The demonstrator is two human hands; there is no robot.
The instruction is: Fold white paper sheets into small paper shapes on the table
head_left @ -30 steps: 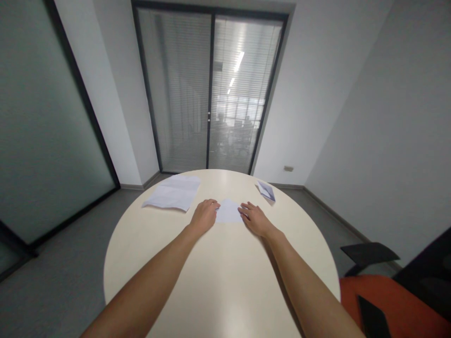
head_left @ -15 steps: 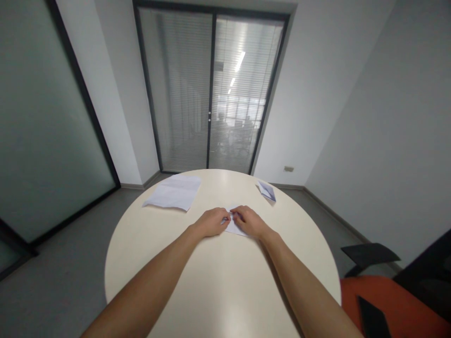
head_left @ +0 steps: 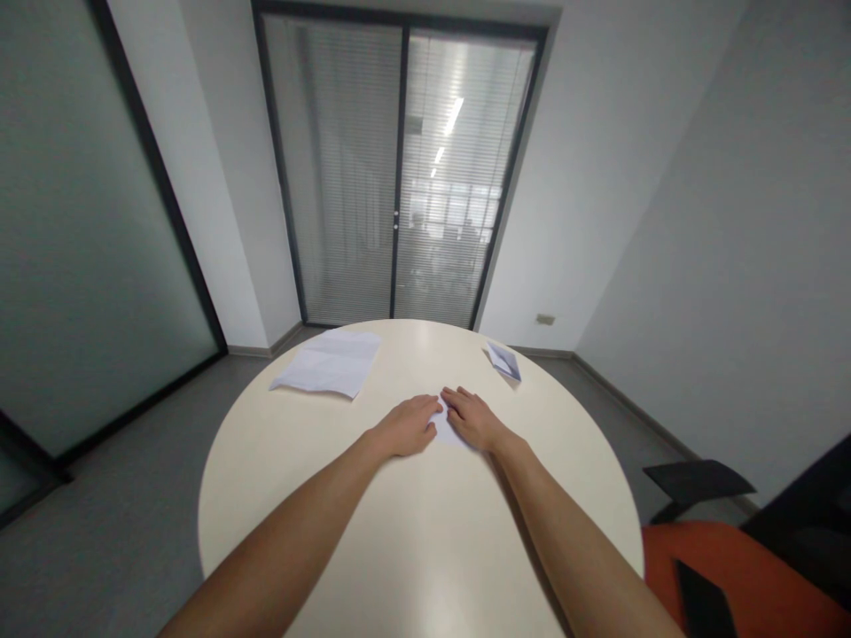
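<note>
The small paper (head_left: 448,431) lies near the middle of the tabletop (head_left: 412,523), between and partly beneath the two hands. The left hand (head_left: 407,427) comes in from its left side, fingers (head_left: 429,404) loosely bent and thumb apart from them; whether they pinch an edge, I cannot tell. The right hand (head_left: 475,421) rests over the right side, its fingers (head_left: 458,395) fairly straight and spread low across the sheet, not visibly closed on anything.

The step in hand looks like pressing or smoothing the paper. To do that well, one hand should anchor the sheet while the other strokes outward with light, even pressure, fingertips flat rather than digging in. Any edges meant to meet want lining up before a crease is pressed hard (a crooked crease is awkward to undo). Pushing both hands inward at once could buckle the sheet.

Farther off, the large sheet (head_left: 329,361) lies toward the far left, slightly wrinkled, and the folded paper (head_left: 503,361) sits near the far right edge, its layers partly raised.
</note>
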